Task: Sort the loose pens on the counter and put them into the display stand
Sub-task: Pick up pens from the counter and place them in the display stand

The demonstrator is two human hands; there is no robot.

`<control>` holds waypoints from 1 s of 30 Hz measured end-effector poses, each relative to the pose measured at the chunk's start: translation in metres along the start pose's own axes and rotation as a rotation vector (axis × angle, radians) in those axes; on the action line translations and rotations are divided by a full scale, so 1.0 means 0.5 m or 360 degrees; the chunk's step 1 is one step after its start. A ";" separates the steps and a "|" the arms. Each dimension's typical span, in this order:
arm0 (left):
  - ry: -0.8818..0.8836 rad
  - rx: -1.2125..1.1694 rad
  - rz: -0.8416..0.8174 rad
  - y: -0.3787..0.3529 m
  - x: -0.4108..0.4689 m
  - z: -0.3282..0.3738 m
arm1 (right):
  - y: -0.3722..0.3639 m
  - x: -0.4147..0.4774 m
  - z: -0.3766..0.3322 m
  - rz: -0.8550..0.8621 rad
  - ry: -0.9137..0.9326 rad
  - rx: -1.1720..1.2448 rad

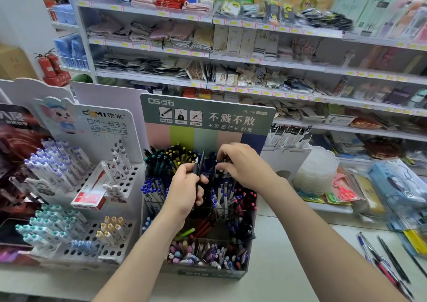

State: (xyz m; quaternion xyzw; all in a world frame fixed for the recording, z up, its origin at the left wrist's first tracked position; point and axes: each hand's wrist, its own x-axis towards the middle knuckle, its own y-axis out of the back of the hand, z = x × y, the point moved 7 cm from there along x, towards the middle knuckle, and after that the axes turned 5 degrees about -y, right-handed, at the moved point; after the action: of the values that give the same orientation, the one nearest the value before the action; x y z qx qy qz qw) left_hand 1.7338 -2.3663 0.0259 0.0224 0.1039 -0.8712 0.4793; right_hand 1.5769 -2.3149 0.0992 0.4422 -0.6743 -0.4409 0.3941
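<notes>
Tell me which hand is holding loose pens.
The left hand: it grips two dark pens upright over the green stand, while the right hand reaches down into that stand.

The one camera sits on my head, so it looks forward and down on the display stand (208, 117) from above, wide-angled, with straight lines bowing toward the edges. The stand fills the middle of the view, close, within arm's reach. Both my forearms run up to it from the bottom edge, my left hand (187, 186) gripping two dark pens (198, 165) and my right hand (240, 163) over its back row. Behind the stand the view takes in the shop shelves (254, 61). To the right of it lie the counter (288, 244) and the loose pens (383, 258), near the frame's corner.
</notes>
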 end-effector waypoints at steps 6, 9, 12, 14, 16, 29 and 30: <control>0.0010 -0.0034 -0.0006 0.002 -0.012 0.002 | -0.047 -0.019 0.011 0.0243 -0.0074 -0.0479; 0.0016 -0.0075 0.0005 0.007 -0.021 0.004 | -0.031 -0.046 0.002 0.0593 -0.0121 -0.0657; 0.0029 -0.0081 -0.0014 0.015 -0.027 0.002 | -0.011 -0.078 -0.026 0.0874 -0.0096 -0.0290; 0.0035 -0.0068 -0.0056 0.019 -0.033 0.000 | -0.013 -0.091 -0.048 0.0835 -0.0110 0.0241; 0.0018 -0.0008 -0.0128 0.022 -0.045 0.002 | -0.036 -0.100 -0.060 0.0611 -0.0251 0.0718; -0.0376 0.0526 0.0405 0.127 -0.069 -0.001 | -0.056 -0.172 -0.037 0.1084 -0.0431 0.1133; -0.0348 0.0531 0.0418 0.132 -0.068 -0.007 | -0.074 -0.163 -0.042 0.0925 -0.0371 0.1063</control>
State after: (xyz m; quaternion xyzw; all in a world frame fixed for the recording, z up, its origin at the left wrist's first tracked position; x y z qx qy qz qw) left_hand 1.8072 -2.3714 0.0165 0.0200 -0.0977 -0.8037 0.5866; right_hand 1.6296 -2.2513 0.0591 0.2850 -0.9154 -0.1173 0.2589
